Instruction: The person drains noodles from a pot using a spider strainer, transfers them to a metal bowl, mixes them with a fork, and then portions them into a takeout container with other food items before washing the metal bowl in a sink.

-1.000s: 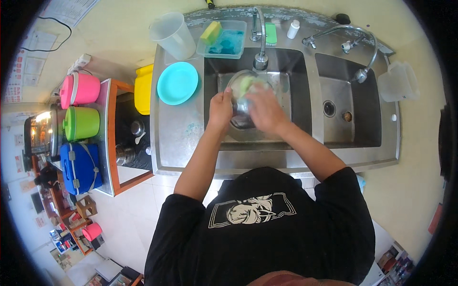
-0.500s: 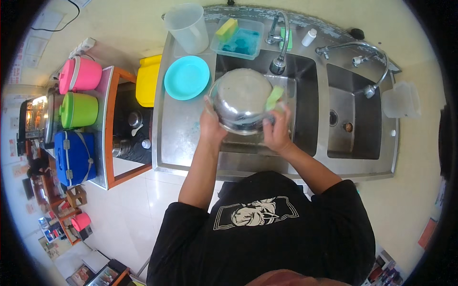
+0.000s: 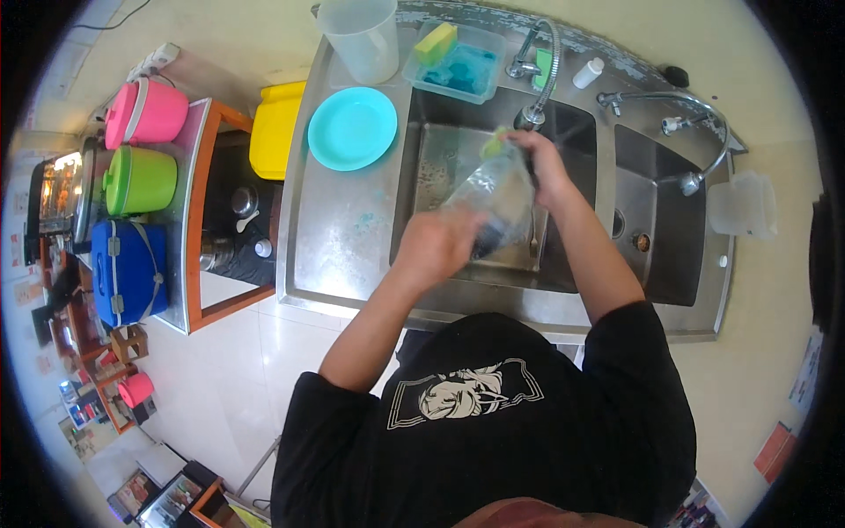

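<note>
Over the left sink basin [image 3: 572, 255] I hold a shiny metal pot [image 3: 497, 189], tipped on its side and smeared by motion. My left hand [image 3: 440, 242] is closed on its near left side, fingers blurred. At the far side of the pot, my right hand [image 3: 544, 167] is closed on a yellow-green sponge [image 3: 493, 145], pressed against the pot near its far end. How much of the pot's weight the right hand bears, I cannot tell. A thin piece of cutlery [image 3: 534, 238] lies in the basin below.
Left of the basin lies a turquoise plate [image 3: 352, 129] on the steel drainboard. Behind stand a translucent pitcher [image 3: 365, 44] and a tub of blue liquid [image 3: 458, 75] with a yellow sponge [image 3: 436, 44]. A flexible tap [image 3: 537, 110] overhangs the basin; a second tap [image 3: 704, 132] serves the right basin.
The pot has turned from bottom-up to lying on its side. My right hand has moved up and away with the sponge; my left hand has shifted right and nearer to me.
</note>
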Available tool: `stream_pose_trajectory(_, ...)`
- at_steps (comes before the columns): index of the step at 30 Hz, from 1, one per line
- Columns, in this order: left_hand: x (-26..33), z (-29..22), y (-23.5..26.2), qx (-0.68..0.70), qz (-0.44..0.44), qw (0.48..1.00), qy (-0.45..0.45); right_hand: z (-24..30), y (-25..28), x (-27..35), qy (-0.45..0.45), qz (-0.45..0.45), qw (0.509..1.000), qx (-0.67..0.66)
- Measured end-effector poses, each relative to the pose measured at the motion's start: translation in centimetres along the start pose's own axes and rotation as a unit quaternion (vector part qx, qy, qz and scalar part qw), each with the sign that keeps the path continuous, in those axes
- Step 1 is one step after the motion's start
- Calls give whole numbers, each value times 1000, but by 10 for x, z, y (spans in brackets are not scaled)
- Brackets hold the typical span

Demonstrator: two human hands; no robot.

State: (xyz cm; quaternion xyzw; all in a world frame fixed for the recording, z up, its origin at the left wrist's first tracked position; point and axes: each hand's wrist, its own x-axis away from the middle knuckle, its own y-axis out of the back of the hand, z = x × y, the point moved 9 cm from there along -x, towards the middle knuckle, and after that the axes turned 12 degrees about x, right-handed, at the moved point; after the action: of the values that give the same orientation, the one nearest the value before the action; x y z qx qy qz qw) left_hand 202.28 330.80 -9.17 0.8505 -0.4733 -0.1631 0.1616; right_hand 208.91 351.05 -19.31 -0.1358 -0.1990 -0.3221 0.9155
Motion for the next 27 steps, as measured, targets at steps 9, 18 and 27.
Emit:
stream_pose_trajectory(9,43,-45,-56,-97,162,919,-345,-21,82,62,-134,13,943,303)
stream_pose_trajectory(18,52,94,-37,324,-208,914,131,-5,45,109,-2,-124,904,408)
stream_pose_trajectory(27,62,101,-77,627,-62,713,307,-64,80,100,-43,-19,955,292)
